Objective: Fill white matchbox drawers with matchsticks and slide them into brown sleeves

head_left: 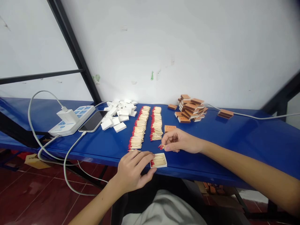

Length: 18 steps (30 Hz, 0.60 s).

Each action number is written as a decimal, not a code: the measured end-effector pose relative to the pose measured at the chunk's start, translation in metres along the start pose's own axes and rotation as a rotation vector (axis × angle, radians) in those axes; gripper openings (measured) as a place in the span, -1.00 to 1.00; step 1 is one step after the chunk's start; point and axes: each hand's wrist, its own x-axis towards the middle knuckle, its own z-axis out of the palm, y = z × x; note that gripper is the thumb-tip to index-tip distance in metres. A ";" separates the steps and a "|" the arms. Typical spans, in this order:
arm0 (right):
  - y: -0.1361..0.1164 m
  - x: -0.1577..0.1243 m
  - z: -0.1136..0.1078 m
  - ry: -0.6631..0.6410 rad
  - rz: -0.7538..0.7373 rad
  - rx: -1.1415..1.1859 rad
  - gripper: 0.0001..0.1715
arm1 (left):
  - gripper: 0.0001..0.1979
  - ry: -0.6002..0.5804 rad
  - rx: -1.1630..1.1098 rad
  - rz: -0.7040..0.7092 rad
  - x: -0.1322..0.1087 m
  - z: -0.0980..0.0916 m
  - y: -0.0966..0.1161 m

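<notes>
My left hand point(136, 170) grips the left end of a white matchbox tray point(161, 161) at the table's front edge, thumb on the near side and fingers at the far side. Red-tipped matches lie inside the tray, heads to the left. Just above and right of it, my right hand point(177, 140) is closed in a pinch on a few matches point(161, 146), their red heads poking out left of the fingertips. Two long rows of matches, a left row point(139, 128) and a shorter right row point(156, 123), lie beyond my hands. An orange matchbox point(170, 128) sits right behind my right hand, partly covered.
White trays point(119, 114) are heaped at the back left, brown-and-orange matchboxes point(191, 107) at the back right. One matchbox stack point(225, 113) stands farther right. A phone point(93, 121) and a power strip point(72, 120) with looping white cables occupy the blue table's point(248, 140) left side.
</notes>
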 end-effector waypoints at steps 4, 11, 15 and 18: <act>-0.002 -0.001 0.001 -0.016 -0.011 -0.047 -0.64 | -0.75 0.004 0.004 -0.002 0.000 -0.001 0.001; -0.002 -0.003 0.002 -0.056 -0.024 -0.081 -0.65 | -0.71 -0.013 0.009 -0.011 -0.003 0.001 0.000; -0.003 -0.003 0.004 -0.062 -0.024 -0.105 -0.64 | -0.69 0.007 0.000 -0.020 -0.002 0.002 0.000; -0.004 -0.003 0.005 -0.076 -0.022 -0.119 -0.69 | -0.68 0.016 -0.007 -0.029 -0.001 0.001 0.000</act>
